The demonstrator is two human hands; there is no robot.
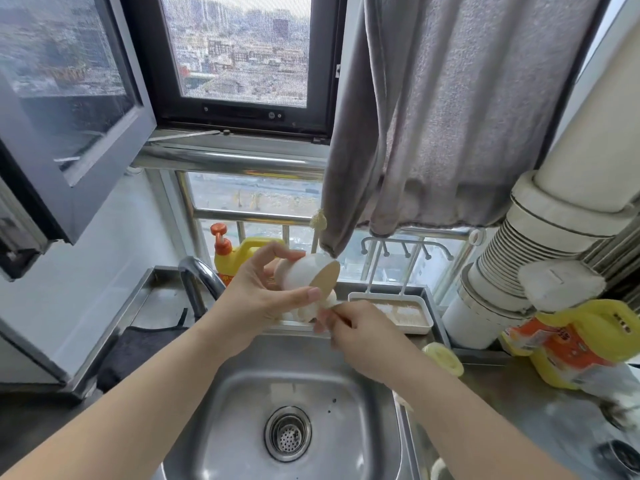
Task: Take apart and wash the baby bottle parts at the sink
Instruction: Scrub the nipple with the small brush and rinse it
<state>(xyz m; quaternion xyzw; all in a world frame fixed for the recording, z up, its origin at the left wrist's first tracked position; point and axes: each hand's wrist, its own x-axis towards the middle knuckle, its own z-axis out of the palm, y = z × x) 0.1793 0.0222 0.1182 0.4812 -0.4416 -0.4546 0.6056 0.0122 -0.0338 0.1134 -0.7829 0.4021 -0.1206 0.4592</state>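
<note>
Overhead, left hand (pixel 256 296) fingers around smooth white bottle (pixel 304 273), right hand (pixel 360 336) fingers pinching foamy sponge (pixel 311 310).

Single head-worn wide-angle view, looking forward and steeply down from close above the steel sink (pixel 242 393). Both forearms enter from the bottom edge; the window (pixel 239 53) fills the upper field, its straight lines bowed by the lens.

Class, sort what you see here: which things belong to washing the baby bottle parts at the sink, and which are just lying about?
Belong to the job:
- bottle, gripped by the left hand
- brush, held by the right hand
- sink
- tap

Lying about:
- grey towel
- white tray
- yellow detergent bottle
- yellow packet
</note>
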